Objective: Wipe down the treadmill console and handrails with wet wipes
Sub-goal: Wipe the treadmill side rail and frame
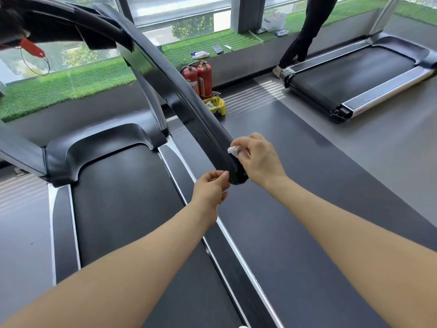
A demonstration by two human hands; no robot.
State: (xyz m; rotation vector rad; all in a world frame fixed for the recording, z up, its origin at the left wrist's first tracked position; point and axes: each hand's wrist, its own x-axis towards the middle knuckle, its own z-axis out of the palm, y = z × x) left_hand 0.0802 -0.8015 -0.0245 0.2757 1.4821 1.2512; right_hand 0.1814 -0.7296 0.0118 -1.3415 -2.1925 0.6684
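Note:
The treadmill's black right handrail (179,91) curves down from the console (59,22) at the top left to its end cap near the middle of the view. My right hand (257,159) pinches a small wadded white wet wipe (234,151) against the rail just above that end. My left hand (211,190) is at the rail's tip from the left, fingers pinched together on a sliver of white that I cannot identify. The running belt (132,209) lies below.
Two red fire extinguishers (199,78) and a yellow bag (216,106) stand by the grass-covered window ledge (71,81). A wipe packet (199,53) lies on that ledge. A second treadmill (359,76) is at the right with a person's legs (305,31) on it.

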